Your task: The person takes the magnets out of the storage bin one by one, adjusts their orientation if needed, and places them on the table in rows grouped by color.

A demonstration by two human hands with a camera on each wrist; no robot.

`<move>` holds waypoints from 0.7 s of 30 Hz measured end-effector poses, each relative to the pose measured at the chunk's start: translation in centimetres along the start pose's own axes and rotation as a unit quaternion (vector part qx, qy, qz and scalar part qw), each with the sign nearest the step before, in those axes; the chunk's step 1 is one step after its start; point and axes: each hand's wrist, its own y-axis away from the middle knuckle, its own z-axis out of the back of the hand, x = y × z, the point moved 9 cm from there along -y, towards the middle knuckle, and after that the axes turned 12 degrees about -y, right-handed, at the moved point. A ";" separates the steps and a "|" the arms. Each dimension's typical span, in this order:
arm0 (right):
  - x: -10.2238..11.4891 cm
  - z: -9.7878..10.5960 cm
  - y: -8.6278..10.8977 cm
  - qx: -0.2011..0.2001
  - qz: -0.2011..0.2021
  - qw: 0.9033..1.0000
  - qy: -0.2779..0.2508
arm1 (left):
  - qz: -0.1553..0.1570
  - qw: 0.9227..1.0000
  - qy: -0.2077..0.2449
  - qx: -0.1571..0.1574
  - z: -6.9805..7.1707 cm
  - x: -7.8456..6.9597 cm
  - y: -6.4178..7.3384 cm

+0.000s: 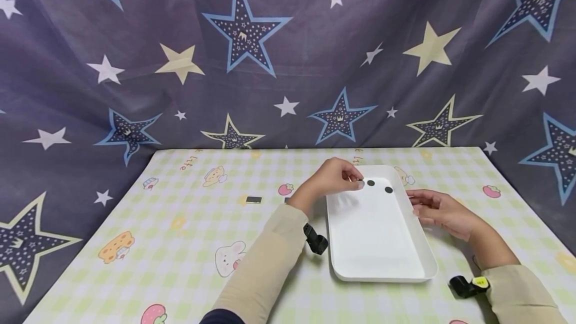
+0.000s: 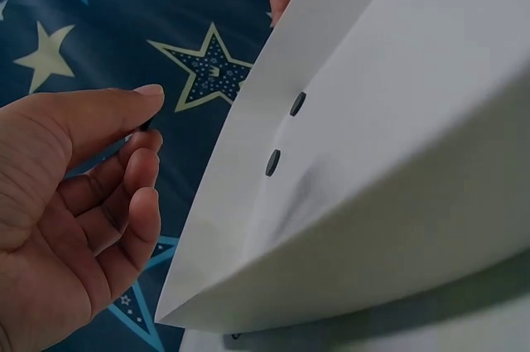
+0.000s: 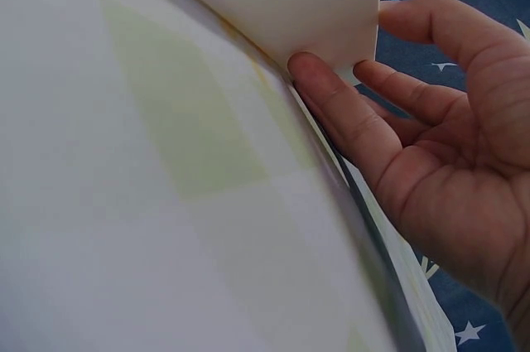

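A shallow white tray [image 1: 378,234] lies on the checked cloth. Two small black discs [image 1: 371,183] sit inside it near the far wall, side by side; the left wrist view shows both discs [image 2: 273,163]. My left hand [image 1: 339,176] is over the tray's far left corner. Between its thumb and forefinger it pinches another small dark piece [image 2: 147,125], mostly hidden by the fingertips. At the tray's right side, my right hand [image 1: 443,213] holds the wall, its thumb at the rim and fingertips [image 3: 310,66] against the outer face low down.
Left of the tray lies a small dark rectangular piece [image 1: 254,200] with a pale edge. A second dark piece [image 1: 286,200] shows partly behind my left wrist. A star-patterned curtain [image 1: 288,64] hangs behind the table's far edge.
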 end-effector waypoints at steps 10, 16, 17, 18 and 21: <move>-0.2 0.1 0.1 -0.003 -0.005 1.000 -0.001 | -0.010 1.000 -0.016 -0.010 1.1 0.3 1.6; -0.2 0.2 0.0 -0.003 -0.003 1.000 -0.003 | -0.019 1.000 -0.011 -0.014 1.3 0.5 2.4; -0.2 0.2 0.0 -0.002 -0.003 1.000 -0.003 | -0.021 1.000 -0.013 -0.015 1.3 0.5 2.5; -0.2 0.2 0.0 -0.001 -0.002 1.000 -0.003 | -0.023 0.999 -0.016 -0.016 1.3 0.5 2.6; -0.2 0.1 0.0 0.005 0.002 1.000 -0.006 | -0.029 0.999 -0.020 -0.021 1.5 0.4 3.0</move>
